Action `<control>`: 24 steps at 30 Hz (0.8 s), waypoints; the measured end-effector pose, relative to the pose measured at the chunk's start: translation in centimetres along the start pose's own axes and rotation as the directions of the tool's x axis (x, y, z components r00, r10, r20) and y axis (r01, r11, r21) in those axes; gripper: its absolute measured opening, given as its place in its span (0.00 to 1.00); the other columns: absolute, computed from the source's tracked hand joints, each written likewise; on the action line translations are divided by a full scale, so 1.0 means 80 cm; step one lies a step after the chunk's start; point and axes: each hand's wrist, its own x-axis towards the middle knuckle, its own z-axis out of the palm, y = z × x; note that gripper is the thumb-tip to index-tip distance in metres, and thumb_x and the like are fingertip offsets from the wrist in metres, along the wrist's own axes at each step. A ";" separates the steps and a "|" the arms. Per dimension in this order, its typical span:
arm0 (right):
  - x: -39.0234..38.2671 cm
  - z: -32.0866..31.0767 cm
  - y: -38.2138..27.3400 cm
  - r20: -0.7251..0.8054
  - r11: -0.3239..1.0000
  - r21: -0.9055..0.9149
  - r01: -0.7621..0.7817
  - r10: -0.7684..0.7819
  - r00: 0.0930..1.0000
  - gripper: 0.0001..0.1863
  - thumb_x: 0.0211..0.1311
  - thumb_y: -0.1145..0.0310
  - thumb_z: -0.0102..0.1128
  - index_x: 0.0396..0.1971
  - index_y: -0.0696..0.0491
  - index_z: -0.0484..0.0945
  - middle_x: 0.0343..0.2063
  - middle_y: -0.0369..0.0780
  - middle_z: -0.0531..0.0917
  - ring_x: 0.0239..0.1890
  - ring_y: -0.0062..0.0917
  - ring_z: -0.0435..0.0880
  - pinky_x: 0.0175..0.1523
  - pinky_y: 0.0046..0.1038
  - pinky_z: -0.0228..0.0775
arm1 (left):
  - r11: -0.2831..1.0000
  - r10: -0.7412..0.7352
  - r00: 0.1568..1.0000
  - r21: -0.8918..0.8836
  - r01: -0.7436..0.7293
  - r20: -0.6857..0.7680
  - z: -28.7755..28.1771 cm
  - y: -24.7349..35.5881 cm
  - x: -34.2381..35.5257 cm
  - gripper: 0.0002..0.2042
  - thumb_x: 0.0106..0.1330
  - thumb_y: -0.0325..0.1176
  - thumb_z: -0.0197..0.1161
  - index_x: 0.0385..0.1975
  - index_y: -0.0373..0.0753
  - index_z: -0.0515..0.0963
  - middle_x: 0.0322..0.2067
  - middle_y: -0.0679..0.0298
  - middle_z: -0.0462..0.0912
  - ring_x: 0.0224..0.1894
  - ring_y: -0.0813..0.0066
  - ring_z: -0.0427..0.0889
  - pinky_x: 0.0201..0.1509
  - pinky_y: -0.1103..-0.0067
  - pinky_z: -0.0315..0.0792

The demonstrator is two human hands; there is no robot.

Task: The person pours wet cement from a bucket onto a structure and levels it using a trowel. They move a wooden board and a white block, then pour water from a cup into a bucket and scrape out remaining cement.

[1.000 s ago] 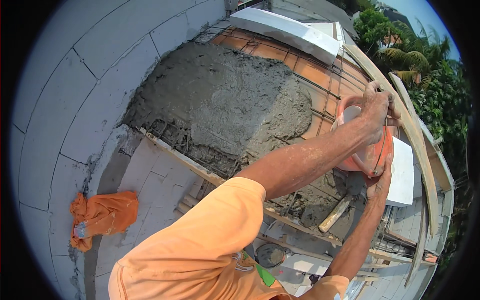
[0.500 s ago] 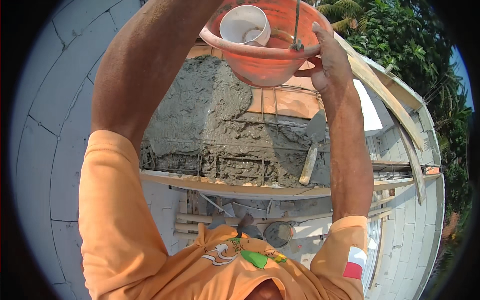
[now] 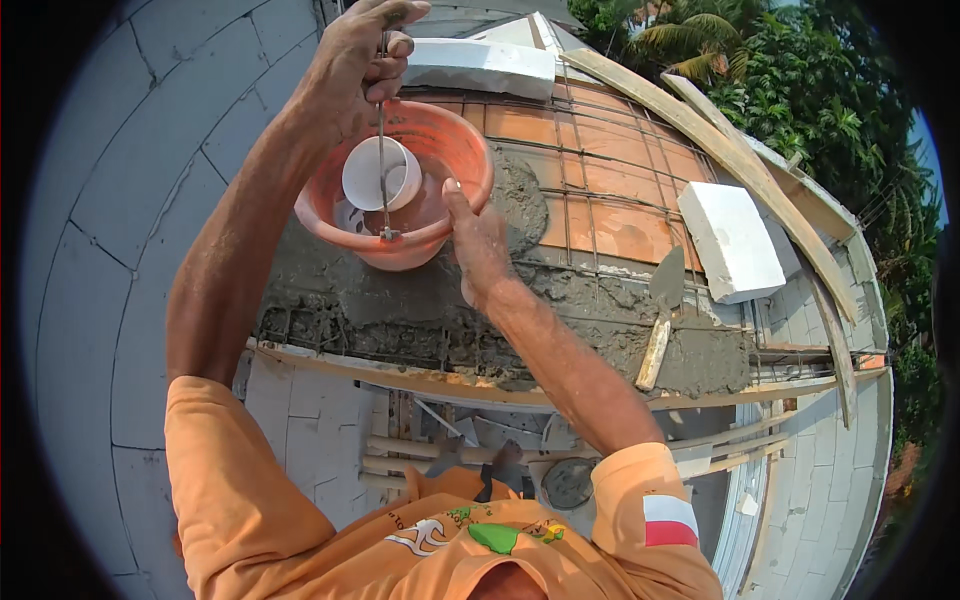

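Observation:
An orange-red plastic bucket (image 3: 467, 165) hangs tilted over wet grey mortar (image 3: 370, 310). My left hand (image 3: 365, 60) is closed round the top of its thin wire handle (image 3: 381, 130). On the bucket's right rim my right hand (image 3: 478, 240) has its thumb over the edge and its other fingers mostly hidden beneath. Inside the bucket lie a white plastic cup (image 3: 365, 175) and a little murky liquid (image 3: 425, 200). Right of my right forearm, a trowel (image 3: 668, 280) with a worn pale handle rests on the mortar, away from both hands.
Steel bars (image 3: 600, 155) cross an orange-brown panel (image 3: 620, 200) behind the mortar. White blocks (image 3: 735, 240) lie at the right and back. A board edge (image 3: 430, 382) bounds the mortar's near side, with a drop below it. Grey block wall (image 3: 100, 260) stands left; planks (image 3: 720, 140) slant at right.
The bucket has moved left and nearer, over the mortar, with both hands on it. My left hand has come into view at the handle. The view has shifted slightly.

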 end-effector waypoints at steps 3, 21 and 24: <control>0.038 -0.034 0.028 -0.140 0.942 -0.285 0.174 -0.221 0.965 0.31 0.65 0.51 0.57 0.55 0.62 0.68 0.50 0.52 0.74 0.51 0.31 0.74 0.52 0.28 0.68 | 0.994 0.001 1.000 0.107 0.001 -0.011 0.032 0.015 -0.028 0.16 0.65 0.36 0.59 0.50 0.45 0.65 0.21 0.71 0.68 0.13 0.90 0.59 0.12 0.88 0.52; 0.137 0.063 -0.054 0.756 -0.518 -0.374 0.769 0.311 0.577 0.14 0.46 0.75 0.58 0.36 0.50 0.84 0.40 0.46 0.77 0.42 0.39 0.81 0.42 0.38 0.76 | 0.999 -0.014 1.000 0.035 0.014 0.013 -0.054 0.047 -0.077 0.30 0.62 0.31 0.59 0.63 0.34 0.57 0.21 0.65 0.72 0.14 0.87 0.64 0.13 0.85 0.61; 0.117 0.078 -0.069 0.730 -0.203 -0.557 0.806 0.344 0.591 0.16 0.49 0.69 0.62 0.41 0.52 0.83 0.43 0.48 0.77 0.44 0.42 0.80 0.46 0.40 0.73 | 0.994 0.048 0.998 0.104 -0.045 -0.031 -0.065 0.037 -0.075 0.32 0.62 0.30 0.59 0.65 0.33 0.54 0.21 0.64 0.72 0.14 0.86 0.65 0.14 0.83 0.64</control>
